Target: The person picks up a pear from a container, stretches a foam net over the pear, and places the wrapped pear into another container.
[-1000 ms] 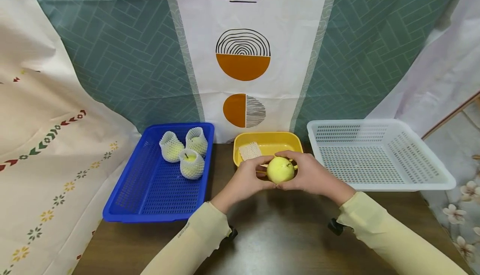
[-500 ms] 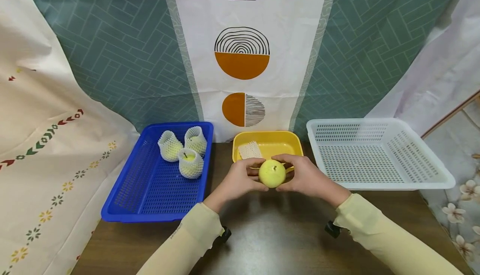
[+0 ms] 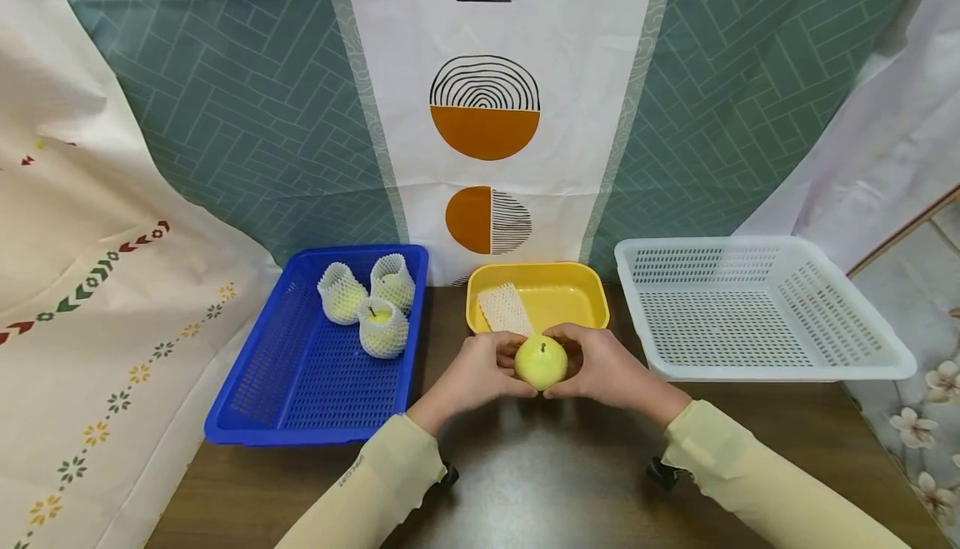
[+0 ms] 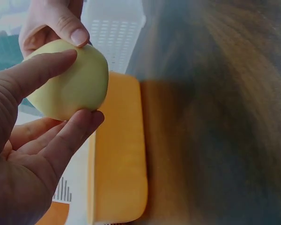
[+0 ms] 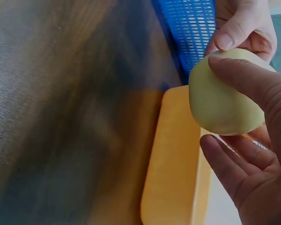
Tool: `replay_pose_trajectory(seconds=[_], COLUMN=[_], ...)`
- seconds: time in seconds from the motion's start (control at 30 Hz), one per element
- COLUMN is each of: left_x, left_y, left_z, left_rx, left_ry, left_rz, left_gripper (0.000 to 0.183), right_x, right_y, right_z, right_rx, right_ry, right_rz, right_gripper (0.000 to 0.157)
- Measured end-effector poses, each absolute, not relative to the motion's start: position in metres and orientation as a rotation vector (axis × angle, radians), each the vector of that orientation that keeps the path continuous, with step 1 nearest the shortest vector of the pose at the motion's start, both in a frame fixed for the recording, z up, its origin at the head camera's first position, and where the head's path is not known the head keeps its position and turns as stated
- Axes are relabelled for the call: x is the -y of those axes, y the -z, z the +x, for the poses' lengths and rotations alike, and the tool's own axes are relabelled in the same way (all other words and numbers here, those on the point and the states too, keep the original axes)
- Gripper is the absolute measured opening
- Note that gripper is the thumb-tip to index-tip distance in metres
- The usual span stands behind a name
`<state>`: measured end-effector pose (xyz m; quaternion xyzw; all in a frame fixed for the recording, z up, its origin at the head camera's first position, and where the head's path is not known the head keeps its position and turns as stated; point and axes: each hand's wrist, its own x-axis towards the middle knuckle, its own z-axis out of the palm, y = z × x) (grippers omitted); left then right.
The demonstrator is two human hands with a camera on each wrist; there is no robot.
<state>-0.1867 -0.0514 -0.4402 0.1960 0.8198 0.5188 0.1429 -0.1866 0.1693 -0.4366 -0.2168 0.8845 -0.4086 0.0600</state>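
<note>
Between both hands is a yellow-green pear, its short dark stem facing up in the head view. My left hand pinches its left side, with the thumb on the near face and fingertips on the opposite side, as the left wrist view of the pear shows. From the right, my right hand holds it too, thumb across the pear and fingers on its far side. The two thumb tips come close together at the front. Just behind the hands stands a yellow tray with a white foam net lying in it.
To the left sits a blue basket with several fruits in foam nets, grouped at its far right. A white perforated basket stands at the right. All rest on a dark wooden table, with hanging cloths behind.
Both hands have moved slightly left and toward the body with the pear. The pear has turned in their grip, its stem shifting from the right side to the top middle.
</note>
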Motion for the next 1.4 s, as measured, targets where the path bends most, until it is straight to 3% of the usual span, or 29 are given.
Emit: replay_pose_trajectory(seconds=[1.4], left_x=[0.039], left_y=[0.486], left_z=[-0.184], left_rx=[-2.49], left_ry=[-1.272], left_rz=[0.511], left_gripper=[0.067], right_x=[-0.169], right_y=[0.485], right_z=[-0.182], right_rx=[-2.662], right_ry=[1.117], right_rz=[-0.663], right_gripper=[0.077])
